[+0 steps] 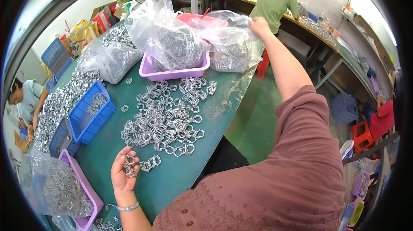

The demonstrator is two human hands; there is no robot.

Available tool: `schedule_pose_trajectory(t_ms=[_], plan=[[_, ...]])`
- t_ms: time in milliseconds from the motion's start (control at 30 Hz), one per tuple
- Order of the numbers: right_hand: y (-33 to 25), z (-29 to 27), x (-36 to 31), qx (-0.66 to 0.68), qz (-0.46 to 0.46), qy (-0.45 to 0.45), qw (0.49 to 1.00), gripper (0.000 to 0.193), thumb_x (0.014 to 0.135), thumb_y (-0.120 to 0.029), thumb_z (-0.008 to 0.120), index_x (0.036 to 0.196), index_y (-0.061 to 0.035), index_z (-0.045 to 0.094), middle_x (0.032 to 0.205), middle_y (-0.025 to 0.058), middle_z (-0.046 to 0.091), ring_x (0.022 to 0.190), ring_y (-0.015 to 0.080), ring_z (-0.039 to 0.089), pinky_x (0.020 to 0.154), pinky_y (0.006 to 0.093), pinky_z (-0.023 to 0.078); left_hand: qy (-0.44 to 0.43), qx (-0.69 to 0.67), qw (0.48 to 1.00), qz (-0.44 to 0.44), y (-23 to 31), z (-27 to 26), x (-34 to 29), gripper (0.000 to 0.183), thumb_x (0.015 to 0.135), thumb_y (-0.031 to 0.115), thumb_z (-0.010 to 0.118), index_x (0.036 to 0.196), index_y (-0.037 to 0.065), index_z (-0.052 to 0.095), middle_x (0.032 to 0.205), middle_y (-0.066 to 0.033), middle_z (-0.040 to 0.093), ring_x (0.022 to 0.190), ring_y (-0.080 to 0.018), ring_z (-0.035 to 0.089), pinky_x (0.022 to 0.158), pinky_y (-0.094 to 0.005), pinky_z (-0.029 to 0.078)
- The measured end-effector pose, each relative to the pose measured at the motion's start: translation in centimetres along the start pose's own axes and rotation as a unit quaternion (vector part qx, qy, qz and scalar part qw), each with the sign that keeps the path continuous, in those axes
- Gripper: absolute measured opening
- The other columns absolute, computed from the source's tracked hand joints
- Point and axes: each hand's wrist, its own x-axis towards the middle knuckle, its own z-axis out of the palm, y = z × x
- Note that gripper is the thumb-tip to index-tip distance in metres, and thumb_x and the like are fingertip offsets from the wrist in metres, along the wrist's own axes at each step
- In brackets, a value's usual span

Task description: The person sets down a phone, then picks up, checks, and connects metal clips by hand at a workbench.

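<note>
My left hand (122, 171) is closed around a few small silver metal ring pieces (129, 166), held just above the green table near its front. A few more rings (150, 163) lie beside its fingers, and a loose pile of them (165, 117) spreads beyond. With my arm stretched far to the right, my right hand (260, 27) grips the upper edge of a clear plastic bag (234, 52). That bag holds more rings and stands at the table's far right edge. Beside it, another clear bag of rings (178, 48) sits in a purple tray (174, 74).
At left are a blue bin (91, 112), a heap of silver parts (64, 106) and a purple tray (88, 192) with a bagged load. One person (30, 102) works at far left, another (275, 1) at the back bench. A red stool (361, 136) stands right.
</note>
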Motion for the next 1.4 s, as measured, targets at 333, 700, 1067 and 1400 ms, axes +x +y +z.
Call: schedule_pose_trajectory(t_ms=[333,700,1067,1400], plan=[[-5.9,-1.3,-4.0,-0.069,-0.343,-0.059,0.935,0.029,0.074,-0.022,0.056,0.094,-0.0018,0.056,0.097,0.0177,0.058,0.092,0.0318,0.055,0.079,0.038,0.045,-0.003,0.012,1.0,-0.009,-0.3,0.7,0.0,0.028,0.083,0.014,0.048,0.108,0.002,0.049,0.089,-0.0086,0.058,0.072,-0.0178,0.06,0.052,-0.0256,0.049],[-5.9,-1.3,-5.1,-0.353,-0.173,-0.393,0.832,0.044,0.076,-0.025,0.056,0.115,-0.0067,0.05,0.108,0.0166,0.056,0.096,0.027,0.055,0.082,0.0342,0.044,-0.016,0.01,1.0,-0.013,-0.3,0.5,0.2,0.028,0.083,0.014,0.047,0.107,0.001,0.049,0.089,-0.0099,0.058,0.071,-0.0191,0.059,0.052,-0.026,0.049],[-5.4,-4.8,-6.3,-0.378,-0.27,-0.212,0.86,0.048,0.066,-0.035,0.068,0.101,-0.0035,0.059,0.101,0.0156,0.059,0.093,0.0297,0.056,0.08,0.0348,0.044,-0.022,0.016,1.0,0.002,-0.6,2.2,-1.0,0.028,0.083,0.013,0.046,0.108,0.001,0.049,0.089,-0.0094,0.058,0.072,-0.0191,0.06,0.053,-0.0269,0.048],[-10.4,3.7,-5.2,-0.255,-0.236,-0.359,0.866,0.052,0.065,-0.041,0.066,0.09,0.0053,0.061,0.091,0.0234,0.06,0.086,0.0297,0.059,0.076,0.0355,0.046,-0.007,0.012,1.0,0.003,-0.1,-0.2,-0.6,0.031,0.084,0.016,0.047,0.111,0.002,0.048,0.09,-0.0081,0.059,0.073,-0.0191,0.06,0.052,-0.0269,0.05]])
